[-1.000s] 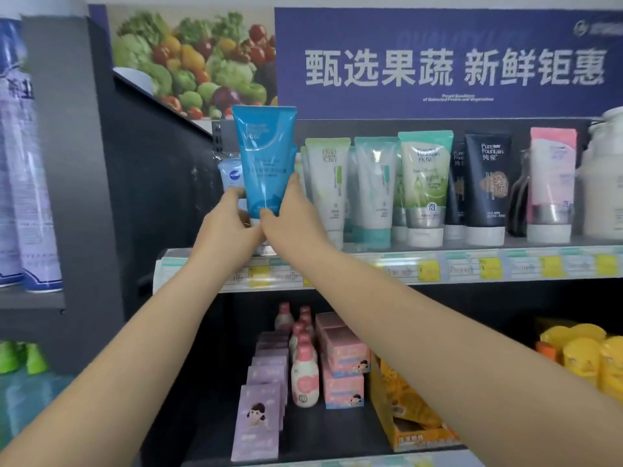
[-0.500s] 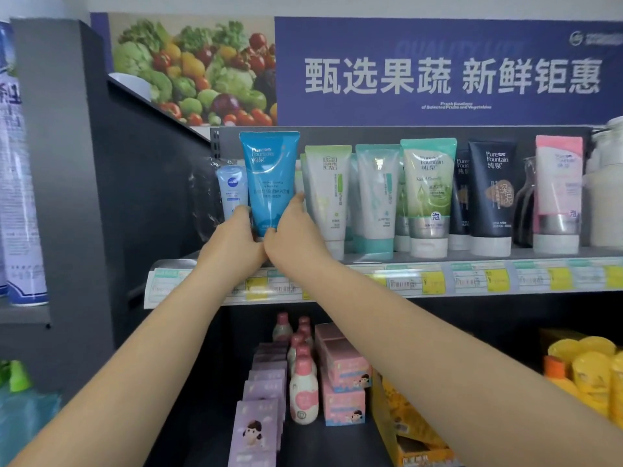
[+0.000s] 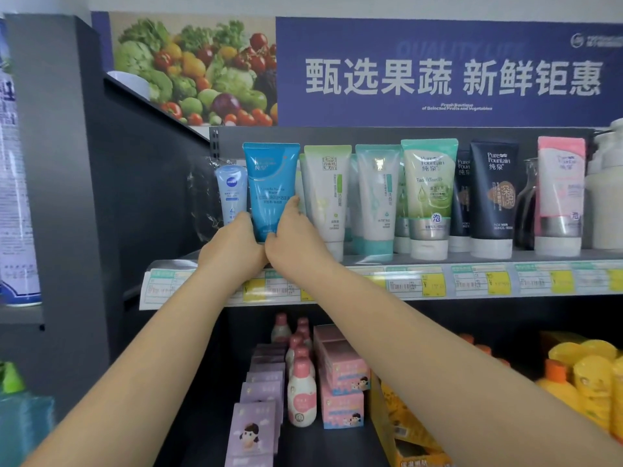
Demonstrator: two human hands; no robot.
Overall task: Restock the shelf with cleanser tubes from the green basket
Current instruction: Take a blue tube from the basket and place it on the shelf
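A blue cleanser tube stands upright at the left end of the upper shelf, cap end down and hidden behind my hands. My left hand holds its lower left side and my right hand holds its lower right side, fingers curled round it. A small pale Nivea tube stands just left of it. To the right stands a row of tubes: white-green, teal, green, black, pink. The green basket is out of view.
A dark side panel closes the shelf's left end. Price labels line the shelf's front edge. The shelf below holds pink bottles, pink boxes, purple boxes and yellow bottles. A white jar stands far right.
Both hands have lowered the blue tube from above the shelf down into the row, beside the Nivea tube. Both hands still hold it.
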